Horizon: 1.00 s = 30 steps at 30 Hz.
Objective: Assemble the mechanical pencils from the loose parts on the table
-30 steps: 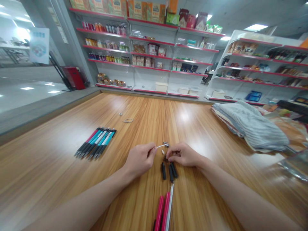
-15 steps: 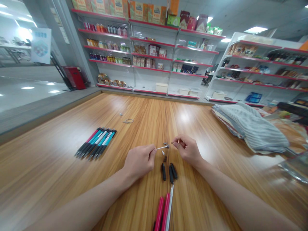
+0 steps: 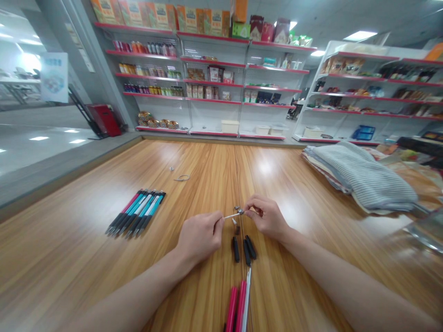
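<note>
My left hand is closed in a pinch on a thin white pen refill that points right, just above the wooden table. My right hand is closed, its fingertips pinching a small metal part at the refill's tip. Below the hands lie three short black pen grips and, nearer me, two red pen barrels beside a white refill. A tiny dark piece rests under the refill.
A row of several assembled teal and pink pens lies to the left. A wire ring sits farther back. Folded striped cloths are stacked at the right. Red-edged shop shelves stand behind the table.
My right hand lifted away from the black grips with a small part, then came back left and met the tip of the refill held in my left hand.
</note>
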### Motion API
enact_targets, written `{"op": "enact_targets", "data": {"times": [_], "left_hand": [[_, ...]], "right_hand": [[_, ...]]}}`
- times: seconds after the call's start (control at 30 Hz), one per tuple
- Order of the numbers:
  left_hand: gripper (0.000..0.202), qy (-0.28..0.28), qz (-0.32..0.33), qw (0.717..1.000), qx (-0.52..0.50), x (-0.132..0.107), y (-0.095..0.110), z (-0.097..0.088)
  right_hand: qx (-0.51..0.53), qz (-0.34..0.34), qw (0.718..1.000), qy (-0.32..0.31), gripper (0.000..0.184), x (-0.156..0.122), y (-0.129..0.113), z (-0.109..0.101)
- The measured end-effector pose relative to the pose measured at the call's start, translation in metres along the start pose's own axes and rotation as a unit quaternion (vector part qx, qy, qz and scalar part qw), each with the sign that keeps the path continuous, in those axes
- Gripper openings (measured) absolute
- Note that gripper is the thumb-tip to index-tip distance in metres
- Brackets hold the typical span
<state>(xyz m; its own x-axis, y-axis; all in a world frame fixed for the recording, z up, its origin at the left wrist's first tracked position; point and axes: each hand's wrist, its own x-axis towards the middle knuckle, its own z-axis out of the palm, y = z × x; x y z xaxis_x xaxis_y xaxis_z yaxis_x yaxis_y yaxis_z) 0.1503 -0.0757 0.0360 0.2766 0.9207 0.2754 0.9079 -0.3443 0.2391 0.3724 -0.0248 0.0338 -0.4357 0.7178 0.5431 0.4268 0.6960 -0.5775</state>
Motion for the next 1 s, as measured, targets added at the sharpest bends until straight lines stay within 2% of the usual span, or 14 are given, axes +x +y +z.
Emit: {"op": "enact_targets", "data": {"times": [0.33, 0.57, 0.8, 1.0], "left_hand": [[0.028, -0.014, 0.0, 1.0, -0.001, 0.0, 0.004, -0.002], [0.029, -0.029, 0.022, 0.999, -0.016, 0.0, 0.005, -0.002], [0.031, -0.032, 0.028, 0.999, -0.023, 0.001, 0.004, 0.0], [0.028, -0.017, 0.026, 0.999, -0.021, 0.0, 0.004, 0.0]], "right_hand": [[0.009, -0.044, 0.999, 0.004, 0.008, -0.001, -0.003, 0.006], [-0.002, -0.047, 0.999, -0.009, 0.007, -0.001, -0.007, 0.009], [-0.005, -0.035, 0.999, -0.009, 0.008, -0.001, -0.007, 0.011], [0.012, 0.021, 1.0, -0.02, 0.016, -0.001, -0.006, 0.008]]}}
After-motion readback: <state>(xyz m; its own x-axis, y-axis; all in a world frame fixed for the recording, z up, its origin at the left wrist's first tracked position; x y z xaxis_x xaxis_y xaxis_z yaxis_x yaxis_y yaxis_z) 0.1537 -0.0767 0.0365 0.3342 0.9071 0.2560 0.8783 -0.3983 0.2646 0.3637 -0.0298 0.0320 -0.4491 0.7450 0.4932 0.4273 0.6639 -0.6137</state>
